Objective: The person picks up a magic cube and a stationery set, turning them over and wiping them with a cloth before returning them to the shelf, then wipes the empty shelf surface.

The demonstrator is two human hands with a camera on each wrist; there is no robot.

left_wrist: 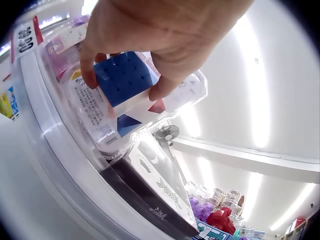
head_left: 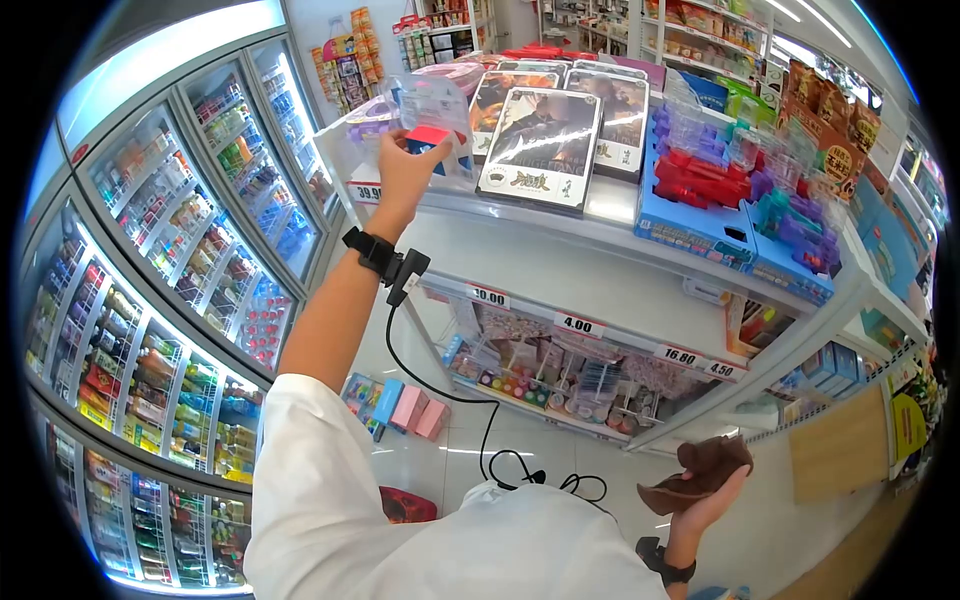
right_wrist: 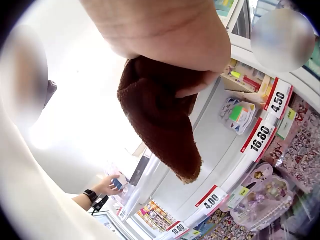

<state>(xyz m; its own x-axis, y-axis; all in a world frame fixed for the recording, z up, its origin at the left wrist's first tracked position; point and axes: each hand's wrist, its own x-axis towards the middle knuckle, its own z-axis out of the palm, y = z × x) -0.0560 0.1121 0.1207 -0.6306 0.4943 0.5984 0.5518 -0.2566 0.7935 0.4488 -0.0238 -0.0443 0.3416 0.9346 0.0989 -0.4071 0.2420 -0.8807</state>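
My left hand [head_left: 405, 170] grips a puzzle cube [head_left: 427, 138] with a red top at the left end of the top shelf. In the left wrist view, thumb and fingers pinch the cube's blue face [left_wrist: 123, 77] from two sides. Clear plastic packaging [left_wrist: 92, 112] with printed text surrounds the cube, close over the shelf edge. Beside it stand boxed sets with dark pictures [head_left: 540, 145]. Low on the right, my right hand [head_left: 703, 508] holds a crumpled brown cloth [head_left: 700, 475]. One end of the cloth [right_wrist: 170, 145] hangs down from the fingers in the right wrist view.
Blue display boxes [head_left: 695, 215] with red and purple plastic items stand at the shelf's right. Lower shelves carry price tags [head_left: 578, 324] and small packaged goods. Glass-door drink fridges [head_left: 150, 200] line the left. Pink boxes [head_left: 410, 408] sit on the floor, and a black cable [head_left: 440, 392] hangs from my left wrist.
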